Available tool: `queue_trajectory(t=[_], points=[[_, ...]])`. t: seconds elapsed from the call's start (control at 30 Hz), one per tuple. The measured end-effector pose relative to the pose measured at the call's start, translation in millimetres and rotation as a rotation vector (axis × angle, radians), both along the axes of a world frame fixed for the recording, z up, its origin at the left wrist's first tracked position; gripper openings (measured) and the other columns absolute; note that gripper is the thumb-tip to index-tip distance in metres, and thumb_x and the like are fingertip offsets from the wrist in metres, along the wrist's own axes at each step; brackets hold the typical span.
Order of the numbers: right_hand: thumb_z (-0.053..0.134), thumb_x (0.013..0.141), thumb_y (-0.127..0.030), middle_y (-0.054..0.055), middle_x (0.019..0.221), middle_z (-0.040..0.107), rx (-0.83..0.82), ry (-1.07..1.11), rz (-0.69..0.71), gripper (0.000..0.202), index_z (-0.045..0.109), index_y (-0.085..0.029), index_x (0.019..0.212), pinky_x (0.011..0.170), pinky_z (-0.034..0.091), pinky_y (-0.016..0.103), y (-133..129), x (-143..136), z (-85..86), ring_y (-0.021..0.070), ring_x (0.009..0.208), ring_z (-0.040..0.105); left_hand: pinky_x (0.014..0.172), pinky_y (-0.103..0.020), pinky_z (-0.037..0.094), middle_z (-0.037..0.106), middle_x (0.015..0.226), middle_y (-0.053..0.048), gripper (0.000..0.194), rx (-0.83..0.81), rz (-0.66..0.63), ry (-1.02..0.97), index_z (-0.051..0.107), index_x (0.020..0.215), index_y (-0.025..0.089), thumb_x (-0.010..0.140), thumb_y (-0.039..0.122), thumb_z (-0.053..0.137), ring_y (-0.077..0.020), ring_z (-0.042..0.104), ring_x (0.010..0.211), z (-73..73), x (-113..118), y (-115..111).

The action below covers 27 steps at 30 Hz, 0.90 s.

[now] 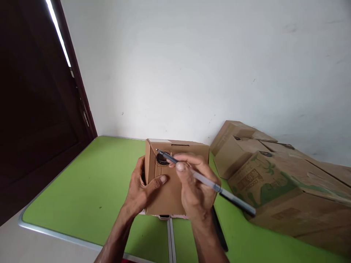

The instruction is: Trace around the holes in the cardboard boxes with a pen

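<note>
A brown cardboard box (pixel 171 197) stands on the green table, with a dark round hole (pixel 163 158) in its upper left face and drawn lines around it. My left hand (pixel 144 188) grips the box's left side, thumb on the front face and fingers behind the edge. In my right hand (pixel 196 182) is a pen (pixel 204 179), pinched between thumb and fingers. Its tip points up and left, in front of the hole; whether it touches the cardboard I cannot tell. The pen's capped rear end sticks out to the lower right.
Several cardboard boxes (pixel 274 182) are piled along the right side of the green table (pixel 90 193). A black long object (pixel 219 232) lies partly behind my right forearm. A white wall (pixel 175 69) rises behind, and a dark door (pixel 35 91) stands at the left.
</note>
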State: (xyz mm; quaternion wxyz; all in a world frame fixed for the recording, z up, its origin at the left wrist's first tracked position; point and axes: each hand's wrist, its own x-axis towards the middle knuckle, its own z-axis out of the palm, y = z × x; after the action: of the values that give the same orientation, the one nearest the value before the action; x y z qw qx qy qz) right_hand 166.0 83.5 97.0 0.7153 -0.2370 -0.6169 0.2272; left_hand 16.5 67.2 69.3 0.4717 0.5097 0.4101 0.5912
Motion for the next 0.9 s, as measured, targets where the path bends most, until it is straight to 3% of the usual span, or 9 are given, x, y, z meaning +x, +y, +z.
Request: queue_trajectory(t=[0.1, 0.27, 0.53, 0.9], points=[[0.072, 0.098, -0.017, 0.004, 0.106, 0.081, 0.093, -0.090, -0.217, 0.019, 0.080, -0.028, 0.113, 0.081, 0.065, 0.035, -14, -9, -6.8, 0.0232, 0.103, 0.078, 0.098, -0.042, 0.065, 0.076, 0.137, -0.011, 0.065, 0.030, -0.012, -0.048, 0.063, 0.141, 0.024, 0.087, 0.050, 0.089, -0.0318, 0.076, 0.121, 2.9, 7, -13], [0.072, 0.096, -0.011, 0.003, 0.101, 0.080, 0.186, -0.118, -0.333, 0.023, 0.077, -0.027, 0.112, 0.091, 0.063, 0.038, -29, -6, -10.5, 0.0238, 0.110, 0.074, 0.098, -0.039, 0.064, 0.078, 0.135, -0.008, 0.059, 0.036, -0.084, -0.074, 0.065, 0.140, 0.026, 0.089, 0.044, 0.089, -0.0299, 0.077, 0.120, 5.4, 8, -23], [0.072, 0.096, -0.012, 0.003, 0.099, 0.079, 0.148, -0.143, -0.373, 0.022, 0.077, -0.027, 0.110, 0.090, 0.062, 0.041, -29, -1, -17.7, 0.0265, 0.112, 0.074, 0.097, -0.039, 0.063, 0.078, 0.135, -0.009, 0.060, -0.001, -0.075, -0.054, 0.065, 0.139, 0.024, 0.087, 0.042, 0.089, -0.0308, 0.076, 0.120, 2.9, 10, -22], [0.071, 0.099, -0.015, 0.003, 0.102, 0.079, 0.103, -0.183, -0.338, 0.013, 0.075, -0.026, 0.103, 0.087, 0.060, 0.033, -24, 5, -24.0, 0.0231, 0.114, 0.073, 0.090, -0.038, 0.063, 0.078, 0.129, -0.011, 0.065, -0.031, -0.054, -0.080, 0.066, 0.135, 0.022, 0.084, 0.052, 0.091, -0.0325, 0.076, 0.114, 1.3, 11, -18]])
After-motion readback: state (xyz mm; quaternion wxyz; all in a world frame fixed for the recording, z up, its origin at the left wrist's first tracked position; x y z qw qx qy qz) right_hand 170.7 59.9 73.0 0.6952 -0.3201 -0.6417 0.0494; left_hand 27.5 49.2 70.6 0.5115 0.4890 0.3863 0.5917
